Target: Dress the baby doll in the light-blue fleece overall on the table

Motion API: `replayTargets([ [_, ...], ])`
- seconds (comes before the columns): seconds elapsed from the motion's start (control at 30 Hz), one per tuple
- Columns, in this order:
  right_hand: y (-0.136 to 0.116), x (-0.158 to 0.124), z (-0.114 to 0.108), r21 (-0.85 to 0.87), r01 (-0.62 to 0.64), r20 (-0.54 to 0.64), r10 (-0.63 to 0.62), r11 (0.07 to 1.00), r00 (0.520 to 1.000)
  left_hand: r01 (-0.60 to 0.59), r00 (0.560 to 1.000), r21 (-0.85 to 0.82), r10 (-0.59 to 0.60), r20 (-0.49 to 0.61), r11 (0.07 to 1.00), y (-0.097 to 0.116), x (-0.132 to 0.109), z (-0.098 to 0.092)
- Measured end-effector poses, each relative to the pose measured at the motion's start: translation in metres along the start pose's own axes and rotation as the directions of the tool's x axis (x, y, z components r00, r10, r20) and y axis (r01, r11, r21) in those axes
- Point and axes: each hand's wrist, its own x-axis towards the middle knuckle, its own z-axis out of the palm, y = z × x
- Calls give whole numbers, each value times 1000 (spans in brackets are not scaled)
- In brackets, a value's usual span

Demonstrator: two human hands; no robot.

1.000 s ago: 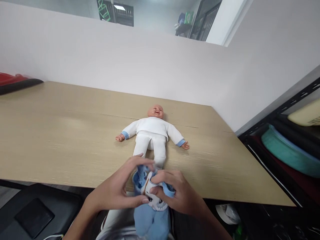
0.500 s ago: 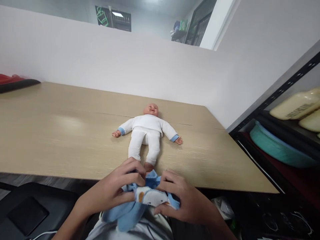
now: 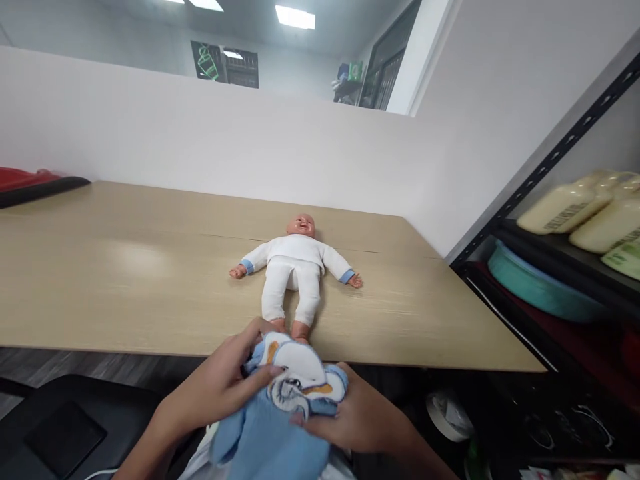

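Note:
A baby doll (image 3: 296,272) in white clothes with blue cuffs lies on its back on the wooden table (image 3: 125,280), feet toward me. Below the table's near edge both my hands hold a small light-blue garment (image 3: 285,413) with a white printed patch. My left hand (image 3: 223,387) grips its left side, fingers curled over the top. My right hand (image 3: 357,417) pinches its right side from underneath. The garment sits just in front of the doll's feet.
A black metal shelf (image 3: 550,167) stands at the right with cream bottles (image 3: 580,207) and a teal round item (image 3: 540,287). A red and black object (image 3: 35,183) lies at the table's far left. A black chair seat (image 3: 65,433) is at lower left.
The garment has been turned and bunched in my hands, its white printed patch now on top. My view has tipped up slightly, and the doll has not moved.

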Motion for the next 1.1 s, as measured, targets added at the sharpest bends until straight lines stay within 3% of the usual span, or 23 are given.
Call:
replayTargets([
  [0.13, -5, 10, -18, 16, 107, -167, -103, 994, 981, 16, 989, 6, -17, 144, 1000, -10, -1, -13],
  [0.2, -6, 17, -28, 60, 143, -189, -130, 988, 973, 6, 982, -27, -1, 187, 1000, -18, -2, -15],
  [0.37, 5, 35, -29, 74, -53, 15, 52, 996, 999, 106, 988, -97, -94, 123, 990, -32, 3, 3],
  [0.43, 8, 40, -25, 50, -71, 100, 65, 996, 993, 148, 987, -119, -138, 88, 982, -33, 7, 9],
  [0.53, 12, 42, -22, 28, -79, 187, 73, 996, 980, 191, 977, -176, -170, 128, 966, -30, 8, 6],
  [0.7, 19, 39, -22, 158, -46, 141, 23, 986, 990, 209, 924, -247, -108, 366, 946, -30, 2, -9],
  [0.77, 19, 38, -22, 183, -101, 110, 82, 978, 991, 191, 935, -283, -86, 345, 940, -34, 2, -8],
  [0.83, 16, 38, -23, 207, -162, 144, 134, 965, 981, 194, 970, -318, -134, 202, 928, -38, 3, -2],
  [0.9, 13, 40, -24, 251, -168, 228, 111, 953, 967, 226, 973, -382, -191, 128, 896, -40, 5, 6],
  [0.97, 14, 42, -24, 269, -180, 292, 98, 946, 951, 292, 956, -475, -236, 176, 830, -40, 7, 14],
  [1.1, 31, 42, -16, 390, -294, 217, 224, 873, 950, 428, 903, -647, -337, 268, 631, -42, 3, 26],
])
